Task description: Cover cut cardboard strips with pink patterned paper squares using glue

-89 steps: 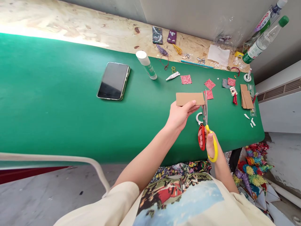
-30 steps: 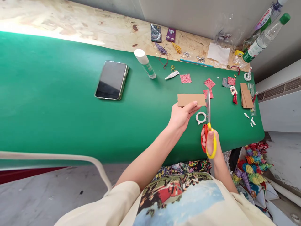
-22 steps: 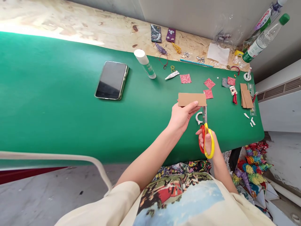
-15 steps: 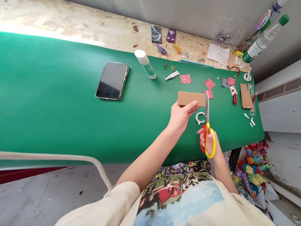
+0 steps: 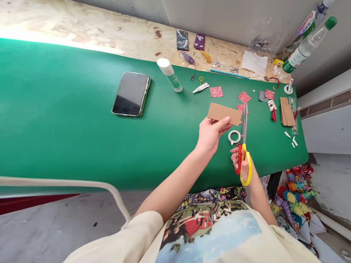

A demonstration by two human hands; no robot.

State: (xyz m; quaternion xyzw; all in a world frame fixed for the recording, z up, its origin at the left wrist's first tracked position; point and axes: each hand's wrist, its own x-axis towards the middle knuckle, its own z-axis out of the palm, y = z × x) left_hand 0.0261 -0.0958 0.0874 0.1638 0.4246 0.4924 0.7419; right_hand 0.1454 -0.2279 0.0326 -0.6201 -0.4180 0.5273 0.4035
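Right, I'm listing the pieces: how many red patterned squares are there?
4: a square beside the white tube, two squares by the scissors, another square far right by the grey-blue patch. More may hide behind the held cardboard.

Scissors (image 5: 244,126): handles were red and yellow, blades silver
Cardboard strip (image 5: 222,111): was plain brown
Table cover (image 5: 68,120): was solid green
Fabric squares (image 5: 216,91): were red — with a fine pale pattern
Glue stick (image 5: 170,75): was white and green
Tassels (image 5: 206,56): were purple, yellow and red
Shirt (image 5: 115,241): was cream — its print blue, green and red
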